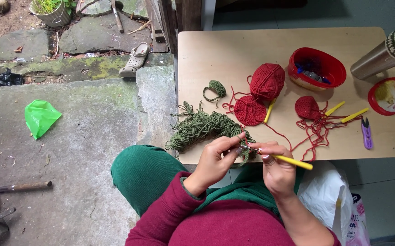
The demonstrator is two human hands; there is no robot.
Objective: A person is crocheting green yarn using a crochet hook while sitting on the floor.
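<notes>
Head view shows the left hand (213,161) pinching green yarn (202,127), soft, light and limp, best held near the working loop at the table (206,50) edge. Right hand (277,171) closes around one yellow crochet hook (293,161). Three more yellow hooks, one red yarn ball (267,80), two red crocheted pieces lie beyond.

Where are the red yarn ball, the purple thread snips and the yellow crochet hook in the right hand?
red yarn ball (267,80), head view, middle of ball
purple thread snips (367,135), head view, handle
yellow crochet hook (293,161), head view, handle
</notes>
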